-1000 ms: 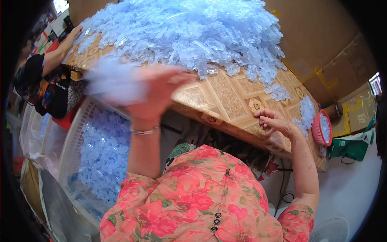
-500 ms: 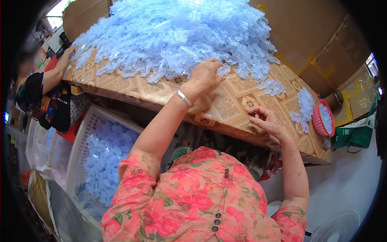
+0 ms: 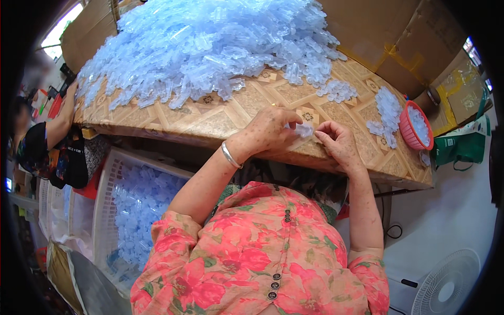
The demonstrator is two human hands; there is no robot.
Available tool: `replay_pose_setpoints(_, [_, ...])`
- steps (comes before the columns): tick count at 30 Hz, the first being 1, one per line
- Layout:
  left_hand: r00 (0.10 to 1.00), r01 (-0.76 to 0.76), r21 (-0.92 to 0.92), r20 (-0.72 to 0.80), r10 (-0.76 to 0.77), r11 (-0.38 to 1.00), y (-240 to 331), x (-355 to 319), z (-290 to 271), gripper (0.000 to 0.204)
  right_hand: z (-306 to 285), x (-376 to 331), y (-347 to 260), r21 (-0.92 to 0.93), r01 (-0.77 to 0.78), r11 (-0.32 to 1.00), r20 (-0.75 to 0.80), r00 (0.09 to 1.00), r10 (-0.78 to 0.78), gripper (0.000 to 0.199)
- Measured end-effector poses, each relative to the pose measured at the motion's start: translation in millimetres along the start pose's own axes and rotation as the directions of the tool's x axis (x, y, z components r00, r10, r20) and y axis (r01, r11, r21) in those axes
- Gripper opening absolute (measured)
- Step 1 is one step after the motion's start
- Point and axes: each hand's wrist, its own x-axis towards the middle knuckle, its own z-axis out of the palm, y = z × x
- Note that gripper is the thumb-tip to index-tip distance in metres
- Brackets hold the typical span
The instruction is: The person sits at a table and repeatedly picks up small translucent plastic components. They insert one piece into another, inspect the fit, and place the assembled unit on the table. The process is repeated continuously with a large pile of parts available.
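Note:
Clear, bluish plastic pieces (image 3: pixel 303 130) sit in the fingers of my left hand (image 3: pixel 269 129), which is closed near the table's front edge. Just to the right, my right hand (image 3: pixel 340 147) has thumb and forefinger pinched together at the edge of those pieces. Whatever lies within that pinch is too small to make out. Beyond both hands a big heap (image 3: pixel 210 52) of similar clear plastic pieces covers the back of the patterned table (image 3: pixel 231 119). Smaller groups of short pieces (image 3: pixel 337 91) lie flat to the right of the heap.
A red plastic basket (image 3: pixel 405 131) holding clear pieces stands at the table's right end. Below left is a white crate (image 3: pixel 105 210) full of pieces. Cardboard (image 3: pixel 367 26) stands behind the table. Another person's arm (image 3: pixel 60 118) rests at the left end. A fan (image 3: pixel 446 289) stands lower right.
My left hand has come back from the heap toward the front edge with clear pieces in its fingers. My right hand has risen slightly in the picture, and the two hands have drawn together.

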Motion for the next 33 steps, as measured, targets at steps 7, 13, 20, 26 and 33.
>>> replay_pose_setpoints(7, [0.991,0.070,0.007,-0.113,-0.069,0.998,13,1,19,0.063,13,-20,0,-0.081,0.105,0.991,-0.189,0.975,-0.119,0.020])
replay_pose_setpoints(13, [0.990,0.115,-0.042,-0.073,-0.118,0.992,25,4,29,0.063,15,-15,-10,-0.217,0.032,0.976,-0.232,0.969,-0.083,0.038])
replay_pose_setpoints(20, [0.952,0.180,0.118,-0.272,-0.142,0.977,12,12,34,0.062,33,11,-32,-0.653,-0.033,0.757,-0.300,0.929,-0.218,0.057])
replay_pose_setpoints(26, [0.941,0.185,-0.029,-0.283,-0.185,0.982,4,5,35,0.064,23,17,-27,-0.666,-0.039,0.745,-0.194,0.973,-0.122,0.051])
replay_pose_setpoints(33, [0.945,0.242,-0.635,-0.016,-0.326,0.734,12,1,37,0.050,22,-19,-26,-0.560,0.144,0.816,-0.222,0.923,-0.315,0.044])
